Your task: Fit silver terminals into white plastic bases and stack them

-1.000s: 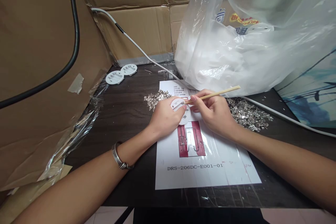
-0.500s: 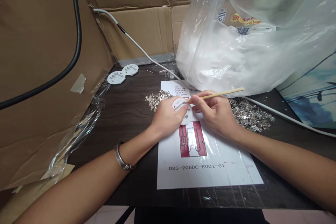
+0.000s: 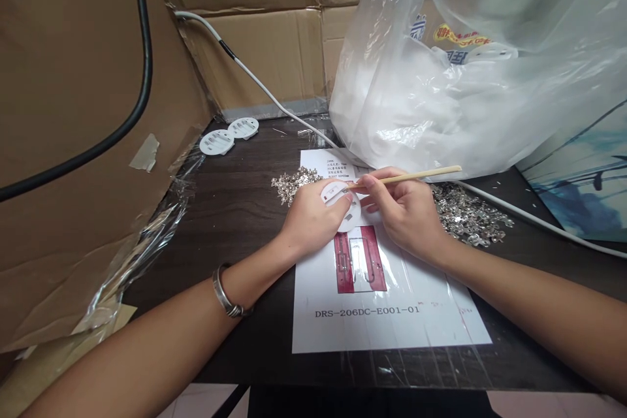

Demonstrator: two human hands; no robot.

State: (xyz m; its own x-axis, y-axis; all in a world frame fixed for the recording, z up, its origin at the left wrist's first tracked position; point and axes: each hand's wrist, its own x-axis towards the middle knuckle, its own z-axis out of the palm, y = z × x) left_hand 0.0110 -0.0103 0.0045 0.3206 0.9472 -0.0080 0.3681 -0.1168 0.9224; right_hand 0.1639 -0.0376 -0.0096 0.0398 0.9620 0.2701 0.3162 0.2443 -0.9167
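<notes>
My left hand grips a round white plastic disc with slots in it, thumb across its face. Between the thumb and fingers of my right hand is a thin wooden stick, slanting up to the right. Its tip touches the disc near my left thumb; exactly what it presses on is too small to make out. Both hands are above a printed sheet. Small metal pieces lie in a heap beside my left hand and in a larger heap beyond my right.
Two more white discs lie at the back left of the dark table. A big clear plastic bag of white parts stands at the back right. A white cable runs behind; cardboard walls enclose the table.
The wooden stick's upper end has shifted very slightly to the right. Both hands keep almost the same place and grip; the view has moved a little.
</notes>
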